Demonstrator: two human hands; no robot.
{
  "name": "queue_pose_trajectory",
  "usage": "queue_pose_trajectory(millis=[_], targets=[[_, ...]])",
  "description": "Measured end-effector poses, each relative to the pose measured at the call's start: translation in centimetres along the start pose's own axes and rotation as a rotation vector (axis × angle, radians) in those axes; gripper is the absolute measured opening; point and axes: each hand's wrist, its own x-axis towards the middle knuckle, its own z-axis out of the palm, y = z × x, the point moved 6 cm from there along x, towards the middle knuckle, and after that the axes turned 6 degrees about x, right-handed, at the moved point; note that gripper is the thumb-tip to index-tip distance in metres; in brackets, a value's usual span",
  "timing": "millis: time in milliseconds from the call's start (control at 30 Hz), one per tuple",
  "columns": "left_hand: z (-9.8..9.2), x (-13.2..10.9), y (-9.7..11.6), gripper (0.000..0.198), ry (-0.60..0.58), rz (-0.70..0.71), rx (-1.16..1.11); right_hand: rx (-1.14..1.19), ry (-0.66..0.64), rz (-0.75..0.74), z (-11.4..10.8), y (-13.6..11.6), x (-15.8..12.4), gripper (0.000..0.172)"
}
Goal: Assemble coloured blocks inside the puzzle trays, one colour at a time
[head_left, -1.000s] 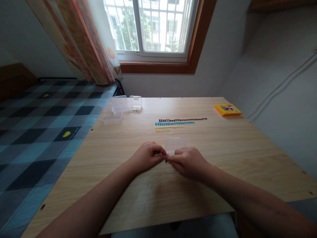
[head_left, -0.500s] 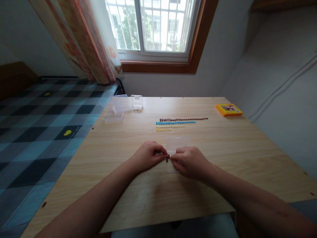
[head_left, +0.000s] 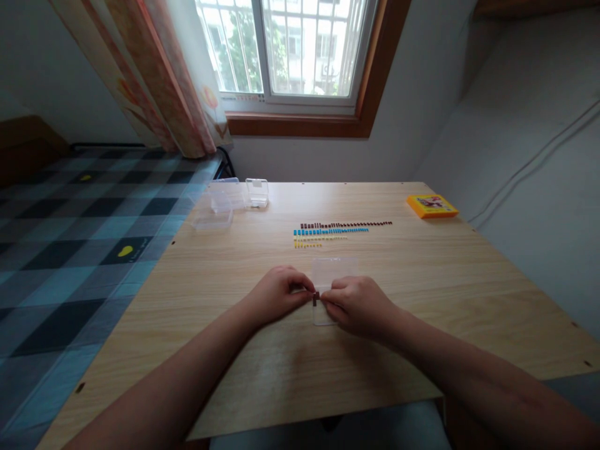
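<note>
A few small dark-brown building bricks (head_left: 315, 299) lie over the left side of a clear plastic case (head_left: 334, 267). My left hand (head_left: 281, 292) pinches at them from the left, thumb and forefinger closed at the brown pieces. From the right, my right hand (head_left: 359, 304) presses its fingertips to the same pieces, fingers bent together. Its palm covers part of the case. How the brown bricks join is too small to make out.
Beyond the case run rows of tiny bricks: brown (head_left: 347, 224), blue (head_left: 330, 232), and yellow (head_left: 307, 245). Clear plastic boxes (head_left: 220, 203) stand at the table's far left. A yellow-orange box (head_left: 432, 206) lies far right. A checked bed (head_left: 94, 250) borders the left.
The view has shifted very slightly. Both hands stay at the brown bricks with almost no visible movement.
</note>
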Motion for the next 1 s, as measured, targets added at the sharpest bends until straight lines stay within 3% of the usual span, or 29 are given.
queue_pose_trajectory(millis=[467,700,767,900,1000], targets=[[0.2,0.0,-0.4,0.012,-0.03,-0.03,-0.116,-0.01,0.005,0.002,-0.3,-0.2,0.0,0.019],[-1.1,-0.1,-3.1,0.019,-0.146,-0.154,-0.294,-0.006,0.074,-0.027,-1.2,-0.6,-0.2,0.021],[-2.2,0.1,-4.3,0.021,-0.064,-0.177,-0.271,0.008,0.124,-0.055,-1.6,-0.8,-0.4,0.022],[-4.5,0.9,-6.4,0.027,0.242,-0.235,-0.111,0.034,0.358,-0.171,-3.6,-1.4,-1.1,0.025],[-5.2,2.6,-6.8,0.03,0.278,-0.268,0.043,0.044,0.593,-0.275,-6.0,-1.4,-2.3,0.018]])
